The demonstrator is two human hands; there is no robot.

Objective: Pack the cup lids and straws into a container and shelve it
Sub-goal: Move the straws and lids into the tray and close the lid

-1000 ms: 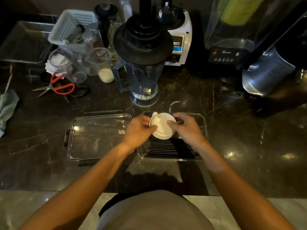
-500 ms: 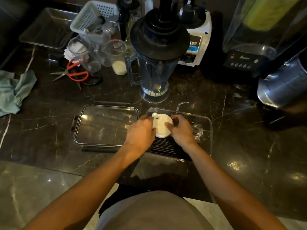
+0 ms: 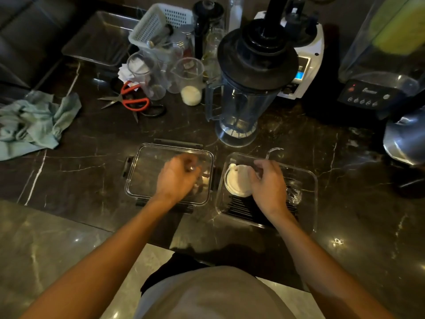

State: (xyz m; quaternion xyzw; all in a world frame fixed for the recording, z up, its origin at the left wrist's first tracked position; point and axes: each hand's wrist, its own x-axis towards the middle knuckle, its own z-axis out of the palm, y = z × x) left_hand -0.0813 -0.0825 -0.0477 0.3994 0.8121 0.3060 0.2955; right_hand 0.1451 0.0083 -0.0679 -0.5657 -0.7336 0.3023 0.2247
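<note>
**Lids in the box, one hand over each half**

My right hand [image 3: 268, 184] is inside the clear container [image 3: 305, 178], which sits near the front edge of the dark marble worktop [image 3: 345, 226]. My fingers there are curled onto the right side of the white cup lids [image 3: 236, 181], a small stack by the look of it, lying at the container's back left end. The black straws [image 3: 241, 207] lie flat along the container's front side, partly under my wrist.

My left hand [image 3: 177, 177] hangs over the clear container lid [image 3: 147, 171], which lies flat just to the left of the container. Its fingers are bent in loosely (it is blurred, so I cannot tell whether they hold anything).

Behind the container stands a blender jug [image 3: 243, 88] with a black top. Farther toward the back left are red-handled scissors [image 3: 132, 100], a few clear measuring cups [image 3: 190, 81] and a white basket [image 3: 158, 26]. A pale blue cloth [image 3: 32, 123] is bunched at the worktop's left edge.
</note>
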